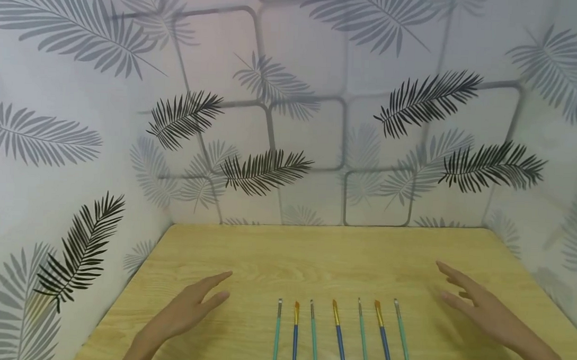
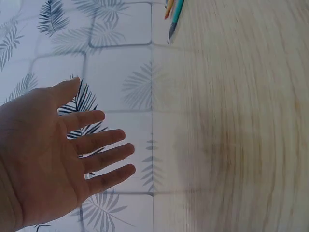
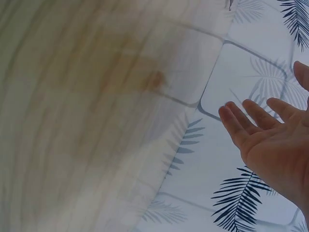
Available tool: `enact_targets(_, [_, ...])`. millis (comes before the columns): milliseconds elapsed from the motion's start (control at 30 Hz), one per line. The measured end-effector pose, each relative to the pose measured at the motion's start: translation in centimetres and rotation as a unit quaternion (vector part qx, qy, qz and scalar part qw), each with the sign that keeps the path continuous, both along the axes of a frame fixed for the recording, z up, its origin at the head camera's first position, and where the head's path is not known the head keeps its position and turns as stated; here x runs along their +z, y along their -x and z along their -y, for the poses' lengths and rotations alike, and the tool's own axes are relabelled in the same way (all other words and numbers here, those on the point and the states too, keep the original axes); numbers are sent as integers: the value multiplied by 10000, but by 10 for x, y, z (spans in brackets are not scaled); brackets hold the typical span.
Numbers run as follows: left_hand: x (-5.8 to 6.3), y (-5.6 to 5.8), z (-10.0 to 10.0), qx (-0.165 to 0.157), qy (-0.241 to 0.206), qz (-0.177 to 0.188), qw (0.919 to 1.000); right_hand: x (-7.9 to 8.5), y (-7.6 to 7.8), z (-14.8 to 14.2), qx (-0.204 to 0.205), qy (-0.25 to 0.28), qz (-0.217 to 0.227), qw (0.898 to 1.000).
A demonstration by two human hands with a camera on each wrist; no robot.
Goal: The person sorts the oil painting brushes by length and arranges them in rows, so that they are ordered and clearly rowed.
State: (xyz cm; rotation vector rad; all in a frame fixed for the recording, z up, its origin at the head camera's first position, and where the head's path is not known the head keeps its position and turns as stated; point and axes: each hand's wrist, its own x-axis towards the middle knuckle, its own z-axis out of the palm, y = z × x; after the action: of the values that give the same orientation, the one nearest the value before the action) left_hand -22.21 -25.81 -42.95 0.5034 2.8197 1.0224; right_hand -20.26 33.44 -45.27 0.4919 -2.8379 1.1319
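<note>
Several slim paintbrushes lie side by side in a row on the wooden table, handles toward the person, bristles pointing away. Green-handled ones, such as the leftmost paintbrush (image 1: 276,338) and the rightmost paintbrush (image 1: 402,335), alternate with blue-handled ones, such as the blue paintbrush (image 1: 339,340) with a gold ferrule and orange-brown bristles. To the left of the row, my left hand (image 1: 188,306) is held with fingers extended, holding nothing. My right hand (image 1: 486,311) is to the right of the row, also bare, its fingers loosely extended. Neither touches a brush. The lower handle ends are cut off by the frame.
The light wooden table (image 1: 333,256) meets a wall (image 1: 309,133) patterned with feathery leaves and rounded squares at its far edge. Similar patterned surfaces stand on the left and right. In the left wrist view, brush tips (image 2: 175,19) show at the top.
</note>
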Motion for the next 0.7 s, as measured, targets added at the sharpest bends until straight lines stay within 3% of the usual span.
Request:
enact_targets(300, [9,-3,-17,-353,-470,249,9980,1,-2,5,-113,686,821,9942])
enact_targets(533, [12,-1,-27,-598,-594,368,9958,3,2,7,36,1477,1529,9771])
enact_targets(700, [12,-2,-32,-813,-557,371,9944,6,1,12,85,1637,1793,9700])
